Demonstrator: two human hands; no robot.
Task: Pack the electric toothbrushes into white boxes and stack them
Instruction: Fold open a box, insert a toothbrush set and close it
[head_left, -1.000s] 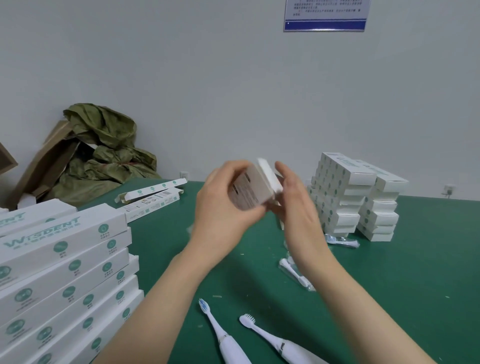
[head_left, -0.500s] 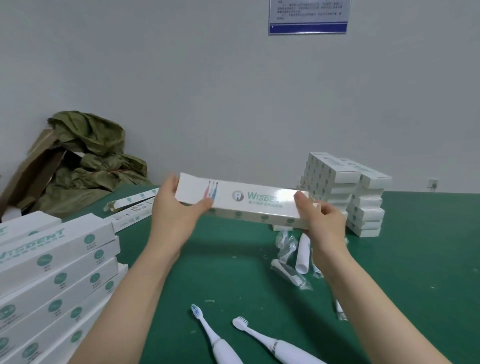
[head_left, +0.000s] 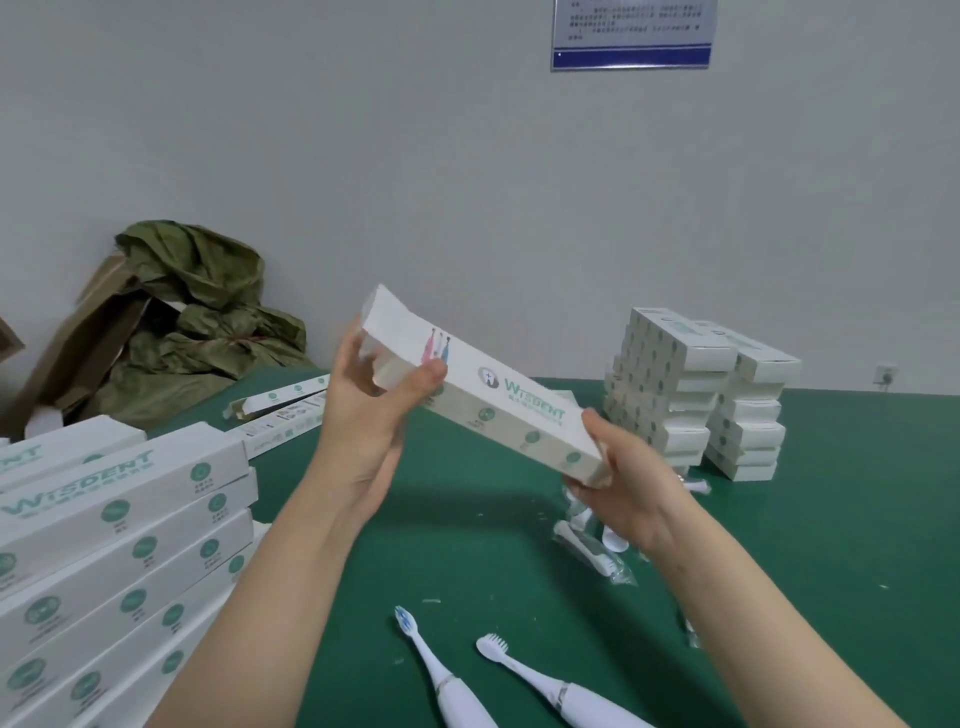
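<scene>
White box (head_left: 498, 405) with green WISDENT print is held in the air above the green table (head_left: 831, 545), tilted, its left end high and its right end low. Left hand (head_left: 371, 415) grips the raised end: thumb pressed on the printed top face beside the toothbrush picture, fingers curled round the underside. Right hand (head_left: 631, 488) grips the lower end, thumb on the upper edge, fingers curled beneath; how far they spread cannot be told. Two electric toothbrushes (head_left: 441, 670) lie side by side on the table below the forearms, heads pointing away. Bagged brush heads (head_left: 587, 551) lie under the right hand. Stack of matching boxes (head_left: 119, 519) at near left; second stack (head_left: 691, 395) at far right, by the wall. Two flat boxes (head_left: 280, 410) lie behind the left hand. Olive sack (head_left: 202, 322) and brown cardboard (head_left: 88, 332) sit in the far left corner. Blue-edged notice (head_left: 631, 34) hangs on the wall.
</scene>
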